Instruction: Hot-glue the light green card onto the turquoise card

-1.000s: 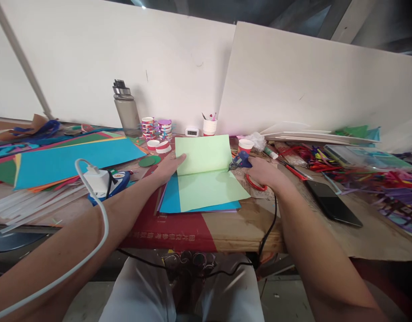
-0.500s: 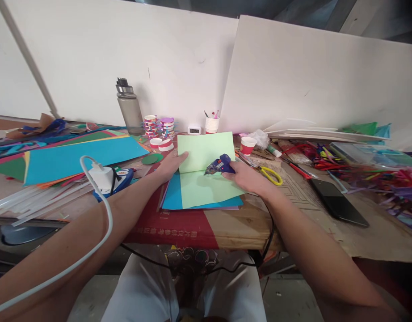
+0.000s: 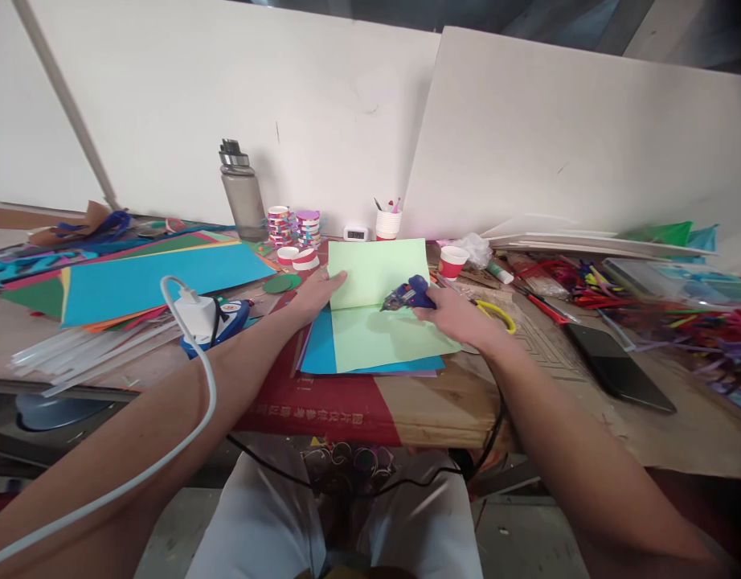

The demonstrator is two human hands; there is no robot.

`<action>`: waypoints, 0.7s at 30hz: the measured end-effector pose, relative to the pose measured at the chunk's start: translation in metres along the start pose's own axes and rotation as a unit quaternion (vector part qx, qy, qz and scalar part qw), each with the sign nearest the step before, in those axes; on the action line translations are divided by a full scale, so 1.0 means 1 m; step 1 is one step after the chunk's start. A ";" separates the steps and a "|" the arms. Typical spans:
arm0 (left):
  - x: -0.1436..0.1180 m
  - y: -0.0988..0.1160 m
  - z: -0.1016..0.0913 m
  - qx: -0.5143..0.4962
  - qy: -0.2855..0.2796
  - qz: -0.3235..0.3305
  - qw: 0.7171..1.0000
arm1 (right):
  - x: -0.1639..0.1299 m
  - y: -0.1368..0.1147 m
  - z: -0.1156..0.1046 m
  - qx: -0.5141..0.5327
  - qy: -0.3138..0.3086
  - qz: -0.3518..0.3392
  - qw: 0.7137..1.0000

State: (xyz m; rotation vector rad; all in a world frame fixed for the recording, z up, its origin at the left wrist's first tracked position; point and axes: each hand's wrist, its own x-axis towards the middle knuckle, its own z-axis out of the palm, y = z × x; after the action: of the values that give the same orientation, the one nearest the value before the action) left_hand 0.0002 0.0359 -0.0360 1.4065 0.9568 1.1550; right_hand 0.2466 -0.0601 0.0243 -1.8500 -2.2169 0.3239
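Observation:
A sheet of light green paper (image 3: pixel 376 342) lies over blue paper (image 3: pixel 318 350), with a crease across it and its far half raised. At the left edge of that raised half, my left hand (image 3: pixel 316 293) grips the sheet, thumb in front and the other fingers mostly hidden. My right hand (image 3: pixel 452 314) is closed round a blue hot glue gun (image 3: pixel 419 293). The gun's nozzle points left and sits close to the crease; I cannot tell whether it touches the paper.
Behind stand a bottle (image 3: pixel 243 197), decorated cups (image 3: pixel 279 225), a small clock (image 3: pixel 355 233) and a red-and-white cup (image 3: pixel 453 261). Yellow-handled scissors (image 3: pixel 497 316) and a phone (image 3: pixel 617 366) lie right. A power strip (image 3: pixel 229 322) and coloured sheets (image 3: pixel 159 277) are left.
The whole view has shifted slightly, so things appear farther right. The glue gun has moved a little to the right along the crease. My left hand keeps its hold on the paper.

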 end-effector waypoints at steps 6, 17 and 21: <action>0.001 -0.002 -0.001 0.006 0.006 -0.001 1.000 | 0.001 -0.024 0.021 0.010 0.016 -0.057 0.998; 0.000 -0.002 0.000 0.014 0.021 0.000 1.000 | 0.001 -0.014 0.013 0.011 0.009 -0.024 1.000; 0.003 -0.006 -0.001 0.020 0.034 0.000 0.999 | 0.002 -0.036 0.029 0.042 0.011 -0.073 0.996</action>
State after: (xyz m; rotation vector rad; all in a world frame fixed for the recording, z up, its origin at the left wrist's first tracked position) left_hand 0.0001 0.0398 -0.0416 1.4064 1.0321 1.1952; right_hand 0.2037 -0.0648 0.0087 -1.6310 -2.2711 0.3617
